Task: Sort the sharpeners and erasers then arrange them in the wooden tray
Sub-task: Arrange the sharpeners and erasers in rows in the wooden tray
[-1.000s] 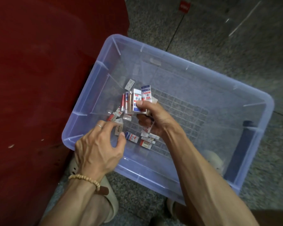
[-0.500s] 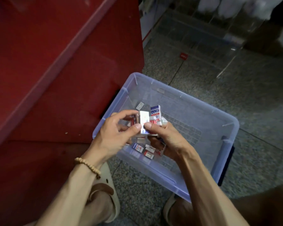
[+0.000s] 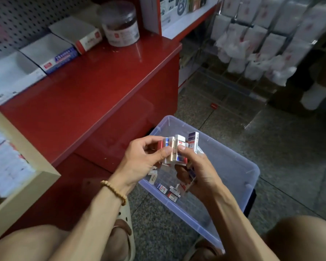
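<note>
Both hands hold a bunch of small boxed erasers above a clear blue plastic bin on the floor. My left hand pinches the left side of the bunch with thumb and fingers. My right hand grips the right side, with more packets tucked in its palm. Several loose packets lie on the bin's floor near its front left corner. The wooden tray sits at the left edge on the red counter, holding rows of white packets.
A red counter stands left of the bin, carrying open white display boxes and a clear jar. A rack of white bags hangs at the right. My knees and a sandal are at the bottom.
The hands have lifted the bunch of erasers up out of the bin, and my left hand has joined the right on it. The view has tilted up, revealing counter and tray.
</note>
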Available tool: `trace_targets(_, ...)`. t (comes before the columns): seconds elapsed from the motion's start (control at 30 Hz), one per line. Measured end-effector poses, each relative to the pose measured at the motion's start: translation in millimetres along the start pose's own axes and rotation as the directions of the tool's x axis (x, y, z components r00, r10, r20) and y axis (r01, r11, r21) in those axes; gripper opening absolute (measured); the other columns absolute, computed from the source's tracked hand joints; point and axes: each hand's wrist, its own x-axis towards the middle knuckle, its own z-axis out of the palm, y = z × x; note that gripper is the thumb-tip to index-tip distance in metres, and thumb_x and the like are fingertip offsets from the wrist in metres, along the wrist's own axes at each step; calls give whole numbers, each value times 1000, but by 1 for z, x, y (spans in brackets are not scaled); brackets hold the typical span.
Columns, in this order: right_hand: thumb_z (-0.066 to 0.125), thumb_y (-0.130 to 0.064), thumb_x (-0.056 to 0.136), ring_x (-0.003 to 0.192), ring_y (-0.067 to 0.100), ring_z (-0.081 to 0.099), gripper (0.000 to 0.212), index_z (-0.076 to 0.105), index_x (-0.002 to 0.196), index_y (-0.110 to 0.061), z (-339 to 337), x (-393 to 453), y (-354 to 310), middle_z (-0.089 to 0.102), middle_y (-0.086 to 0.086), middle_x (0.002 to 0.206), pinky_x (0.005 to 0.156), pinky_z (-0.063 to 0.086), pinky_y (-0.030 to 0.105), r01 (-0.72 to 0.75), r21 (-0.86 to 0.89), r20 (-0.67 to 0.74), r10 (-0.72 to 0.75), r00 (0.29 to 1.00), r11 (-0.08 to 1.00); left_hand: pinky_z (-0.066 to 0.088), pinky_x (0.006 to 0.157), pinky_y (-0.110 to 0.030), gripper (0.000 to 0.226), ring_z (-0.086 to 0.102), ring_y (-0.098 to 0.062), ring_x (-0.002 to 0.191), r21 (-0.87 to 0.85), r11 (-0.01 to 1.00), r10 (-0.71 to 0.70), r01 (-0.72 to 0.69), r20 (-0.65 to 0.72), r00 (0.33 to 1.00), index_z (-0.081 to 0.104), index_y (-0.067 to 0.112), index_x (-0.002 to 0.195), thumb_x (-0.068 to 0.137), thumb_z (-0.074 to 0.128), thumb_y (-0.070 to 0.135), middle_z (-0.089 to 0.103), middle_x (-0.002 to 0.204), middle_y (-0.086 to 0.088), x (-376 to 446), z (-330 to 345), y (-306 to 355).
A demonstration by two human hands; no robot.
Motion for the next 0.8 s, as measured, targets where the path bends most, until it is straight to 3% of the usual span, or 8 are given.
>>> trace_targets(0.03,68,-31,82,43,10,29,16,71,89,-17,3,-2,-4,38,5,59,37,24,21,16,-1,-3,-16,1000,1000,58,69,-36,36,70,-23,82,-22,1000,5,-5,-17,1000,74,17,100,66,79,28,74,96,-13,-3,0,4)
trace_targets(0.13,68,-31,82,40,10,29,19,70,91,-15,13,-8,-14,37,5,59,37,23,20,46,12,-22,-46,999,999,56,63,-28,30,68,-19,77,-76,997,26,-31,-64,998,74,16,96,67,78,23,73,93,-14,-11,-1,18)
trace_targets(0.3,75,-27,79,40,7,31,8,70,77,-22,30,-17,-30,41,2,60,37,23,19,55,118,-56,-48,997,991,56,62,-26,18,64,-16,76,-277,959,23,-61,-140,990,71,12,91,74,73,11,68,81,-5,-24,-4,42)
trace_targets(0.47,75,-32,76,40,6,31,16,68,83,-20,49,-25,-42,42,0,60,37,23,18,58,119,-46,-52,998,991,56,69,-30,16,63,-15,77,-246,963,41,-106,-253,967,71,12,96,85,68,1,65,80,-2,-38,-19,62)
trace_targets(0.57,81,-34,72,40,7,30,23,69,85,-18,71,-32,-47,39,2,63,39,21,20,60,106,-23,-58,998,993,54,85,-37,16,64,-17,87,-172,971,104,-166,-323,941,74,17,94,84,72,5,70,84,1,-53,-33,72)
trace_targets(0.67,78,-37,71,44,8,33,21,70,82,-21,98,-41,-47,43,0,62,43,23,22,39,96,7,-40,999,995,52,81,-29,17,63,-12,84,-98,968,168,-229,-422,891,74,21,92,83,74,7,71,85,2,-77,-52,82)
trace_targets(0.8,79,-32,72,40,6,29,25,66,86,-15,140,-55,-42,41,-2,57,38,19,19,1,119,109,-14,994,993,51,73,-31,15,62,-9,80,-21,972,191,-236,-516,835,74,25,92,83,75,13,68,81,6,-120,-88,86)
